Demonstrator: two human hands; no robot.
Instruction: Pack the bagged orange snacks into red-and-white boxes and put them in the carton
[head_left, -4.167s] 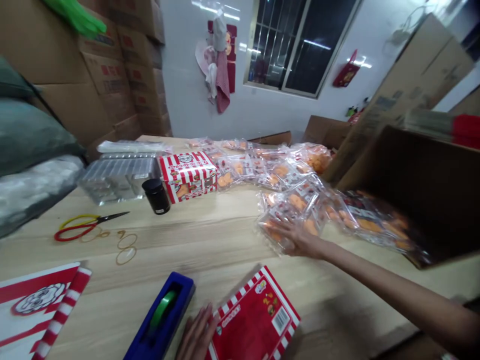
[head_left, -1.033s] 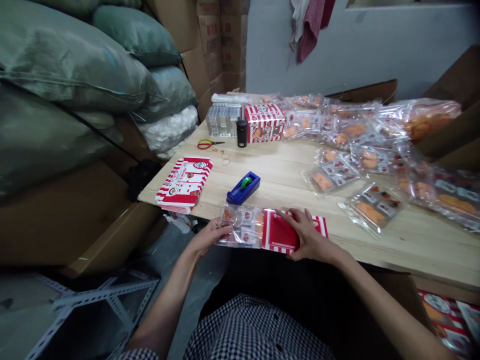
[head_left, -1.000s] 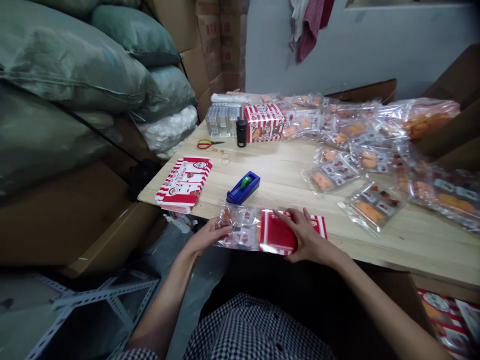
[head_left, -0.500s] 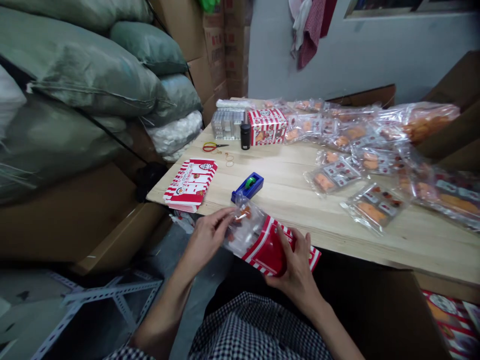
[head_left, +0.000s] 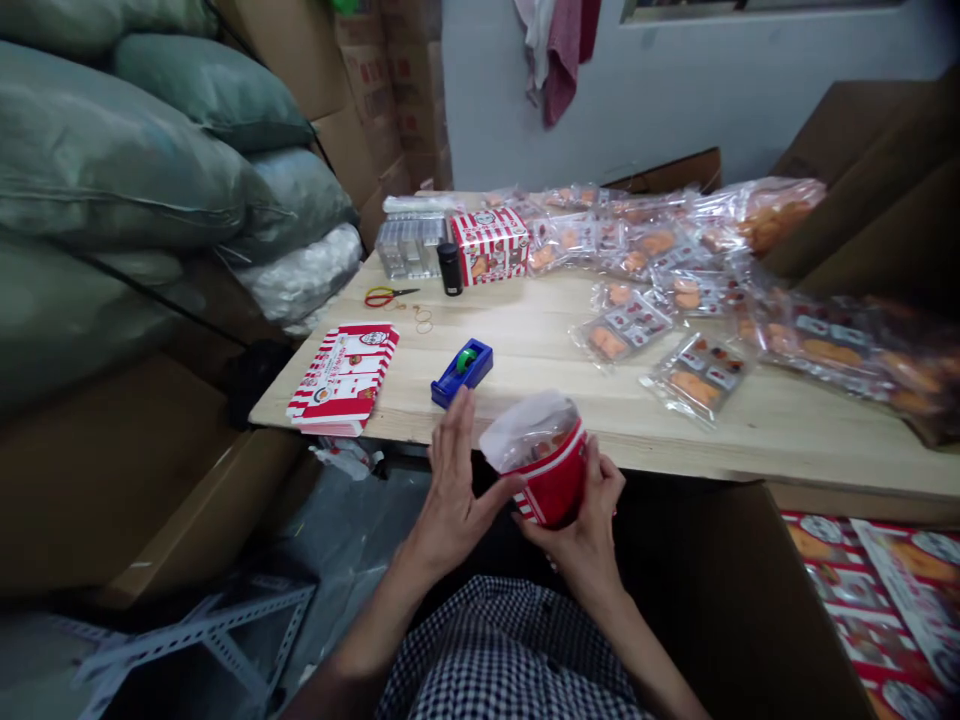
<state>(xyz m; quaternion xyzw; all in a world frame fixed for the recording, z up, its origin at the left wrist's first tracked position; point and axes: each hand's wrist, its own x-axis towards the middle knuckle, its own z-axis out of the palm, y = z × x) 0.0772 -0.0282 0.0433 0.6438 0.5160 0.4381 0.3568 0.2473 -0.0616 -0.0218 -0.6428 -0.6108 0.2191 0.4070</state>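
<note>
My right hand (head_left: 589, 525) is closed around a red-and-white printed packet (head_left: 556, 488), held tilted in front of the table edge. From the packet's mouth pokes a clear plastic bag (head_left: 531, 425) with small orange-brown pieces in it. My left hand (head_left: 450, 500) is beside the packet, fingers stretched upward, its thumb at the packet's left edge; whether the thumb touches it I cannot tell. A blue tape dispenser (head_left: 462, 372) with green tape stands just beyond my left fingertips.
On the wooden table (head_left: 517, 345) lie a stack of printed red-and-white sheets (head_left: 343, 378), scissors (head_left: 388, 296), a black cylinder (head_left: 450, 268), a striped box (head_left: 490, 245) and several clear packs (head_left: 697, 380). An open carton (head_left: 750, 610) stands at the lower right; sacks (head_left: 112, 150) fill the left.
The clear bag has gone further into the red-and-white packet. My left hand has let go of the bag and opened. The packet now points more upward, and the view has turned right.
</note>
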